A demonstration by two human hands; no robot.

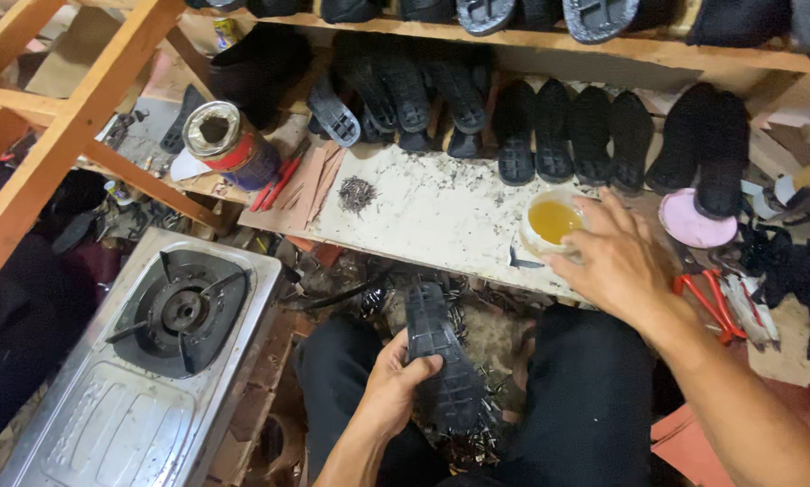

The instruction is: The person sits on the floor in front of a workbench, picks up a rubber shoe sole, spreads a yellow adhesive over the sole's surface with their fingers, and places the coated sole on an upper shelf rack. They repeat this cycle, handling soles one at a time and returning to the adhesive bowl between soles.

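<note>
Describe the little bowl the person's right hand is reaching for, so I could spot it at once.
Start at the pale, speckled workboard below the shelf of black shoe soles. Near its right end, at the fingertips of the right hand, stands a small white bowl. It alone holds amber-yellow liquid; the pink round lid beside it is flat and holds none.

A shoemaker's workshop. Black rubber soles [549, 126] line the wooden shelf [658, 50]. A glue bowl [554, 221], pliers [712, 302] and nails [357, 193] crowd the stained tabletop [432, 212].
</note>
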